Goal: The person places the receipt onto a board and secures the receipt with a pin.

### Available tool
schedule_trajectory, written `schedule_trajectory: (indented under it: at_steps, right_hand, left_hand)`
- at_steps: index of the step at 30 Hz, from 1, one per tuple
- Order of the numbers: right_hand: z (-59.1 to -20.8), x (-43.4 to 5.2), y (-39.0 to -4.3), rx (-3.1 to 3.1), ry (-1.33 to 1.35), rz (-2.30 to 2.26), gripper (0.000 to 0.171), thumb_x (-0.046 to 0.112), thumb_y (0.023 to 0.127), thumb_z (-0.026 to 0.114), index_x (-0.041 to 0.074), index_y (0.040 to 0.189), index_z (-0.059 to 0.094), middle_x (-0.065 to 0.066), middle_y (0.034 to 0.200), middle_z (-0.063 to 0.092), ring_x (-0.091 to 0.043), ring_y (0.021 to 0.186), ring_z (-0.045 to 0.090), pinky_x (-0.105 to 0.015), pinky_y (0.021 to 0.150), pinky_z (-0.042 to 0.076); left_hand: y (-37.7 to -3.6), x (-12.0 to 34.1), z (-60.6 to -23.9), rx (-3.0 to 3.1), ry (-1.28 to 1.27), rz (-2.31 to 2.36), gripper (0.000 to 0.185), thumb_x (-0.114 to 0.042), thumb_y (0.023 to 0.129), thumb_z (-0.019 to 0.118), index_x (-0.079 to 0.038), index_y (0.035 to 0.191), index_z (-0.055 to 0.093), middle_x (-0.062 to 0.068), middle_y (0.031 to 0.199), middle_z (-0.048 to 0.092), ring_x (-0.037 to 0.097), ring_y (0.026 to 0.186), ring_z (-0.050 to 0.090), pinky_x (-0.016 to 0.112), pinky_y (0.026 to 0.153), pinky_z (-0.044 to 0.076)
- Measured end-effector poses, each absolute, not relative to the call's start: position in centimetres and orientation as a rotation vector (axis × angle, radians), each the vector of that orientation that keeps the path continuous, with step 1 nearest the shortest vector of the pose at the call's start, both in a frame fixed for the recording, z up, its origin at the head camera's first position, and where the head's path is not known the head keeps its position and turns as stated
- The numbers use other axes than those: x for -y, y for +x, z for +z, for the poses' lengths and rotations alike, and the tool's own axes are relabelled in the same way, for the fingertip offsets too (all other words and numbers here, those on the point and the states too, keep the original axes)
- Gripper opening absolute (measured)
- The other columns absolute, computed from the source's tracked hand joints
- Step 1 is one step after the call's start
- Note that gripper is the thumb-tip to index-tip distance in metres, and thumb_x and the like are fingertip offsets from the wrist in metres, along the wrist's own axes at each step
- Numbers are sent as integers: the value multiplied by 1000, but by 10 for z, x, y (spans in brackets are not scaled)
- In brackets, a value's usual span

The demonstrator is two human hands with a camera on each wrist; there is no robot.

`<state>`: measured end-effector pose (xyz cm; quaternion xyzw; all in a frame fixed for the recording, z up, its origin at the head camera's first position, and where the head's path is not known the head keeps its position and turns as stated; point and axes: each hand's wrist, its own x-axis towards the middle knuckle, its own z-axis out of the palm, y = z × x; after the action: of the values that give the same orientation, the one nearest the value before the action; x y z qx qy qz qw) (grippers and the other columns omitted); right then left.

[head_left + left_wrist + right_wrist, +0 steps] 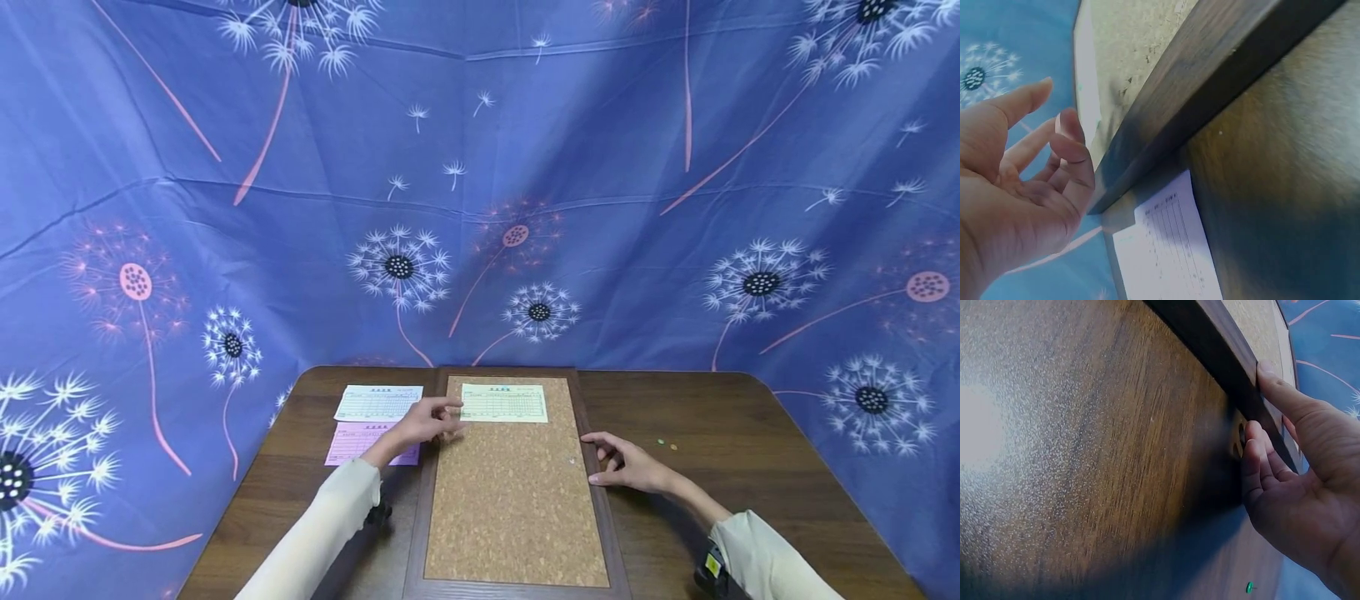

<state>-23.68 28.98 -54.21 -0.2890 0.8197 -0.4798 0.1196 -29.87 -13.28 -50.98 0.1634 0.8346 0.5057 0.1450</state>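
Note:
A cork board (517, 508) with a dark wooden frame lies on the table. Near its top is a pale yellow-green printed form (504, 404). My left hand (427, 421) hovers at that form's left edge with its fingers half bent and nothing visible between thumb and fingers; whether a fingertip touches the paper, I cannot tell. The right hand (626, 465) rests against the board's right frame (1229, 350), thumb on the wood and the other fingers bent beside it. Close to those fingers is a small yellowish thing (1239, 441), too unclear to name.
Left of the board lie a white-blue form (375, 402) and a pink form (352, 442). Two tiny pieces, one green (661, 442) and one orange (673, 447), lie right of the right hand. A blue dandelion-patterned cloth (637, 250) hangs behind the wooden table (712, 400).

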Motion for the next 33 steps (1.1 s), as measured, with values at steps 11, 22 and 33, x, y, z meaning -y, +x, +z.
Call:
schedule_trajectory:
  at_steps: [11,22,33]
  right_hand:
    - [-542,-291,-236,-2400,-875,-1403,63,6,90,76,-15,138,42,-25,102,47,-4,72,52,-21,64,48]
    - [-546,-292,-234,-2351,-858,-1456,63,7,91,75,-15,139,41,-22,103,45,-1,69,54,-21,63,49]
    - [-545,-289,-233,-2365,-849,-1440,62,7,92,74,-15,139,40,-23,104,46,-2,69,54,-21,62,49]
  left_hand:
    - [-276,193,-501,-2430,455,1457,47,-14,94,69,9,134,59,14,84,66,18,72,60,28,60,49]
    - [-260,272,-518,-2741,202,1356,47,-6,82,78,9,125,65,9,80,68,11,65,62,21,56,43]
    - [-256,303,-526,-2917,-106,1194,51,-8,76,83,8,120,65,7,80,65,13,72,51,27,68,39]
